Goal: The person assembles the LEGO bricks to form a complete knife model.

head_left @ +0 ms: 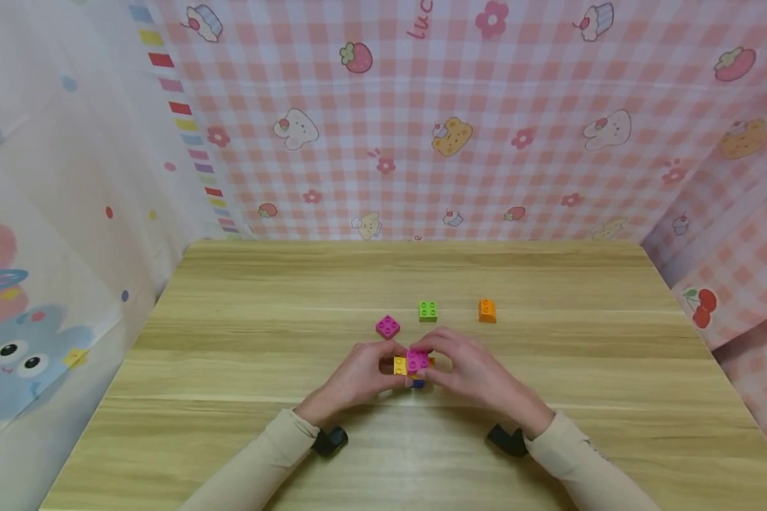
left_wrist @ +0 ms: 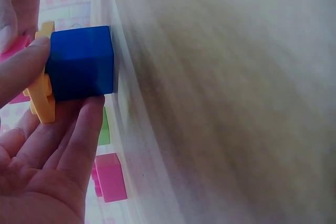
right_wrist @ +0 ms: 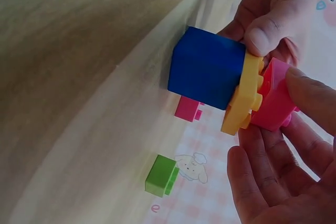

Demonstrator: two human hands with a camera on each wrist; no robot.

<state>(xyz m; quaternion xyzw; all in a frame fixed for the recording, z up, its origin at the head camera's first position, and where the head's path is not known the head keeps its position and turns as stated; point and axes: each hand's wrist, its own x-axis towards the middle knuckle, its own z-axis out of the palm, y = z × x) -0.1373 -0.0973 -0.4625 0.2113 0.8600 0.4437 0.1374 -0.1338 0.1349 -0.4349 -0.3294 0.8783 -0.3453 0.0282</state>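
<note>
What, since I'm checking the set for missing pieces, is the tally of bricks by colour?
Pink: 2, a held brick and a loose brick
Yellow brick: 1
Blue brick: 1
Green brick: 1
Orange brick: 1
Total: 6 in view

Past the held bricks (head_left: 418, 360), a magenta brick (head_left: 388, 327), green brick (head_left: 427, 311) and orange brick (head_left: 487, 311) stand in the way, gaps between. The table (head_left: 262, 291) offers room either side.
</note>
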